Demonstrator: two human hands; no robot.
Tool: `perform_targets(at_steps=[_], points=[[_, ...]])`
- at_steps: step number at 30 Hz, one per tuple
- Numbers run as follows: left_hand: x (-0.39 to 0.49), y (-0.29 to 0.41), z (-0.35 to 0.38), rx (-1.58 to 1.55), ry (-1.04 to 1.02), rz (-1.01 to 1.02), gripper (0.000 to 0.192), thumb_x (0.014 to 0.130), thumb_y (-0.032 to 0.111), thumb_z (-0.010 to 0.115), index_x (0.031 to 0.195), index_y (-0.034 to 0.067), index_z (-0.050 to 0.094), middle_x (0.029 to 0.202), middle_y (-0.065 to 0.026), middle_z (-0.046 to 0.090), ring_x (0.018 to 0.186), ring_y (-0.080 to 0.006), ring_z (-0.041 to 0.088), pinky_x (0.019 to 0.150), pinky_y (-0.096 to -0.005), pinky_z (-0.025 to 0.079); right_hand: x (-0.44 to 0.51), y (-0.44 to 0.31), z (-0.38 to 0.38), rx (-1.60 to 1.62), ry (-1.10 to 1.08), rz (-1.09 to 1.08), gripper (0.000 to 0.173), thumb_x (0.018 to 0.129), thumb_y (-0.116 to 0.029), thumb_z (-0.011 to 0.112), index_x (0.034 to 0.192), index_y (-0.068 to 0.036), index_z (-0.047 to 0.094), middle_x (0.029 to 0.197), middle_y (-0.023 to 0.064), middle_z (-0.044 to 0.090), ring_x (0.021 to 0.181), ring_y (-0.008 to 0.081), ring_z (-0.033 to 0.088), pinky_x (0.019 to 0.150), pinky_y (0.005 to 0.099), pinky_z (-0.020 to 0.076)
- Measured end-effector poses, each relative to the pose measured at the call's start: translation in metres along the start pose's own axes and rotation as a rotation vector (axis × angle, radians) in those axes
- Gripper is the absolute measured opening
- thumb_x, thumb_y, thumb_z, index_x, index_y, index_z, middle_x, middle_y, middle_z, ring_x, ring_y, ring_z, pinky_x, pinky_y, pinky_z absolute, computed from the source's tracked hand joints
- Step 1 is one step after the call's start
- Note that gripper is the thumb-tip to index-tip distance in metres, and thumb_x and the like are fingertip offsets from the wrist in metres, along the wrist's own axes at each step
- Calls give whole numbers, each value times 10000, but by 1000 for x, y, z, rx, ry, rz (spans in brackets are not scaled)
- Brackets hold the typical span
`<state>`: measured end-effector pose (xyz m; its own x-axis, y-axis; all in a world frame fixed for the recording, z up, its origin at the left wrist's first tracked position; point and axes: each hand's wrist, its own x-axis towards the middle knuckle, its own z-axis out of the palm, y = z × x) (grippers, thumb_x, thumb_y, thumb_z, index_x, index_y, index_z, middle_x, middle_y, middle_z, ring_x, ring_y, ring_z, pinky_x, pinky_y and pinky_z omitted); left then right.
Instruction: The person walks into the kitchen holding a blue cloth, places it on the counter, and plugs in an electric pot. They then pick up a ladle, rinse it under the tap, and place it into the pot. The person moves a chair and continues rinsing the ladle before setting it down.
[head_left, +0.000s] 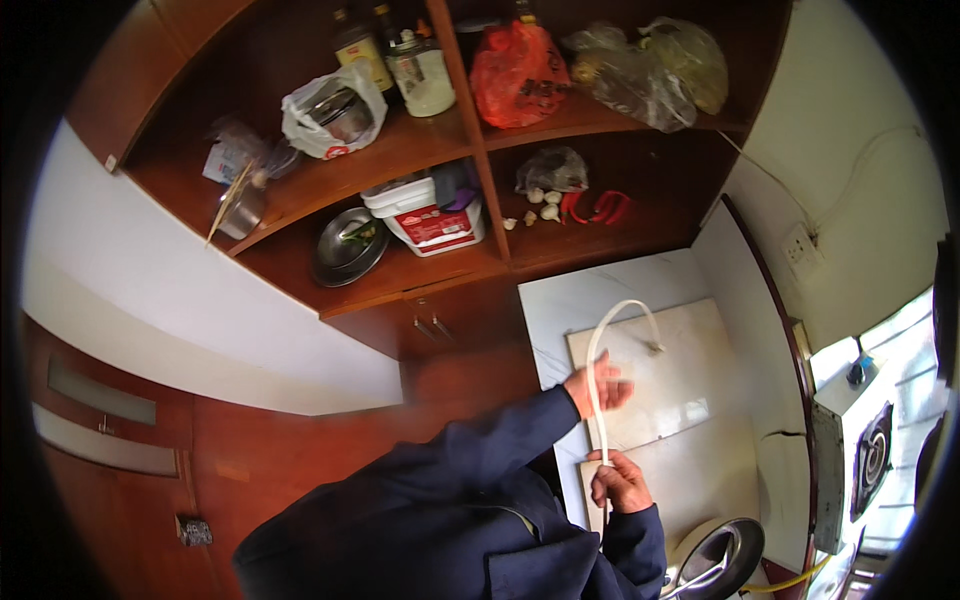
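A white flexible tube (595, 360) rises from my right hand (622, 480), bends over in an arch and comes down to a small end fitting above the pale counter boards (697, 360). The fingers of my right hand are closed on its lower part, near the counter's front edge. My left hand (600, 386) is slightly blurred, with its fingers apart. The tube passes in front of the left hand near the wrist; whether they touch is unclear. Below the right hand a thin dark length shows, partly hidden by the sleeve.
At the lower right stands a pan (754, 555) with a metal utensil, near a gas stove (874, 457) and a yellow hose (787, 583). Wooden shelves (495, 202) ahead hold a red bag (519, 75), jars, a white tub (439, 225), garlic bulbs (551, 210) and red chillies (611, 206).
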<state>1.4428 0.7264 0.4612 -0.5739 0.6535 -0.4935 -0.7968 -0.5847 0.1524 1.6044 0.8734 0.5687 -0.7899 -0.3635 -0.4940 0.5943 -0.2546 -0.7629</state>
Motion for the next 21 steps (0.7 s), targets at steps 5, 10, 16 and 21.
perform_targets(at_steps=[5,10,16,21], points=[[31,63,43,-79,25,232,305,925,268,593,1025,-14,539,997,-183,633,843,-225,652,637,-267,545,-15,-11,7,-69,-122,88,220,962,-103,468,1138,-33,578,622,22,515,534,94,451,501,222,370],[51,119,29,40,186,213,78,888,60,590,917,-7,563,924,-153,638,783,-196,646,589,-229,533,-19,-16,0,0,-67,47,227,968,-103,468,1151,-34,581,639,13,509,573,91,455,543,223,379],[76,134,-32,-48,331,89,154,882,-89,479,1026,-126,521,982,-211,608,872,-264,645,678,-268,599,-4,-21,3,4,37,70,247,963,-78,474,1174,-23,589,688,10,542,620,90,480,585,227,404],[83,135,-71,-122,490,37,138,908,-73,459,1013,-148,510,1003,-235,603,909,-301,645,684,-288,609,12,-20,12,95,141,97,230,954,-71,489,1136,-17,618,714,11,566,649,87,495,595,228,392]])
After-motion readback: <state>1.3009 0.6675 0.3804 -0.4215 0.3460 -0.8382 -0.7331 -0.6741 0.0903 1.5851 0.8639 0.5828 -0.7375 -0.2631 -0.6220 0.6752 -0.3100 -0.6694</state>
